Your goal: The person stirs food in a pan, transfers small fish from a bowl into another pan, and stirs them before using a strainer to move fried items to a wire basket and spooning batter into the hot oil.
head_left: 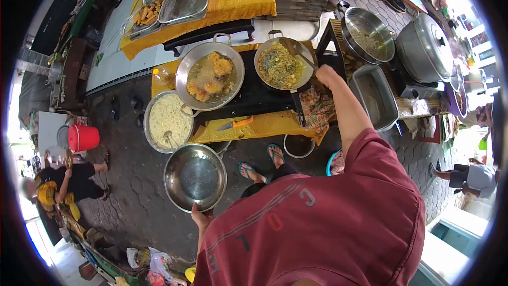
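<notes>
My right hand (326, 76) is closed round the handle of a spatula (307, 60). The spatula's far end is in a frying pan (312, 78) of yellowish shredded food with green bits (279, 66). Low on the left, my left hand (201, 217) grips the rim of a wide steel bowl (195, 177) with nothing in it. Beyond this bowl stands a basin of pale batter (168, 119) with a ladle (168, 136) in it. A larger wok (184, 69) holds golden fritters (213, 85) in bubbling oil.
An orange-handled knife (236, 123) lies on the yellow cloth (211, 130) at the table's front edge. To the right are a grey tub (378, 98), a big lidded pot (423, 47) and a round pan (369, 34). A red bucket (84, 137) and two people are farther off.
</notes>
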Available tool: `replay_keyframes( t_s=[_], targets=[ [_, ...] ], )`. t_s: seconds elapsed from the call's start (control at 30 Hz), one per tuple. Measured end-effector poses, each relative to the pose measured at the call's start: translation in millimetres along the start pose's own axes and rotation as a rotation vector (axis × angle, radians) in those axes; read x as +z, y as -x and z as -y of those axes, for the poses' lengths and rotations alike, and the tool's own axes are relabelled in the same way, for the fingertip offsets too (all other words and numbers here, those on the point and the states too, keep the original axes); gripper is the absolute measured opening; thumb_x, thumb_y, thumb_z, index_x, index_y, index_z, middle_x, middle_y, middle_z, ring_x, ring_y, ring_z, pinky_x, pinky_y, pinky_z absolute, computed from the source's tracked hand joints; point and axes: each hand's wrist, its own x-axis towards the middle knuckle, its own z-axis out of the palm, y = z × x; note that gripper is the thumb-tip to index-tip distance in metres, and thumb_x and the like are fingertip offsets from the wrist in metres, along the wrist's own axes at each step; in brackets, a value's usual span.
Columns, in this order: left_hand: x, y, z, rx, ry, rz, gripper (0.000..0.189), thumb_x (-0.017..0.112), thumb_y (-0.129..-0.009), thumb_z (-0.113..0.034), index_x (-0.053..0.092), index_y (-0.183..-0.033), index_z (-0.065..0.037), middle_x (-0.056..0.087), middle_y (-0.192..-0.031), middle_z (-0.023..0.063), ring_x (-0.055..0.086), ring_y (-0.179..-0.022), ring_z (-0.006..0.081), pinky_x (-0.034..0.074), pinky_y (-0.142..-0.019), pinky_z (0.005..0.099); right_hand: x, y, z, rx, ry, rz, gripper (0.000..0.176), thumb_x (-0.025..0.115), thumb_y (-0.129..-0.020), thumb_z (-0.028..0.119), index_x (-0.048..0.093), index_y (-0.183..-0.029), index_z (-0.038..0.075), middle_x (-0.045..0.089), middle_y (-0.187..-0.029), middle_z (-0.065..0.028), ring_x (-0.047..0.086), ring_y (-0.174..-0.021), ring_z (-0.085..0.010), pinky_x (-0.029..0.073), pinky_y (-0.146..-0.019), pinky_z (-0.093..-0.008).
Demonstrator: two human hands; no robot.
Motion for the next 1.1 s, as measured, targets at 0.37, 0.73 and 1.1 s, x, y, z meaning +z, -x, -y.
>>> replay_keyframes(
  t_s=[0.37,0.73,1.1],
  targets=[
    [1.4,-1.2,7.4,0.028,-0.012,0.012,0.043,0.048,-0.081,-0.028,0.043,-0.115,-0.002,0.053,-0.105,0.0153,0.056,-0.086,0.0278,0.048,-0.066,0.0387,-17.9,192.1,-4.9,-0.393,0.431,-0.538,0.019,0.053,-0.074,0.010,0.065,-0.087,0.001,0.063,-0.093,-0.0136,0.062,-0.084,-0.0260,0.051,-0.065,-0.0391],
    [4.4,1.0,8.1,-0.006,0.026,-0.027,0.039,0.040,-0.084,-0.027,0.041,-0.117,-0.006,0.051,-0.111,0.0106,0.055,-0.096,0.0277,0.049,-0.074,0.0437,42.9,156.7,-35.4,-0.232,0.067,-0.440,0.026,0.037,-0.088,0.016,0.050,-0.105,0.001,0.059,-0.096,-0.0179,0.059,-0.088,-0.0331,0.050,-0.069,-0.0433],
    [-18.2,8.8,15.3,-0.035,0.082,-0.048,0.036,0.040,-0.084,-0.026,0.043,-0.114,-0.006,0.051,-0.108,0.0114,0.055,-0.096,0.0277,0.049,-0.076,0.0437,102.4,56.4,-37.9,0.001,-1.077,0.028,0.030,0.033,-0.093,0.026,0.050,-0.107,0.007,0.047,-0.056,-0.0083,0.041,-0.041,-0.0200,0.039,-0.041,-0.0368]
  ],
)
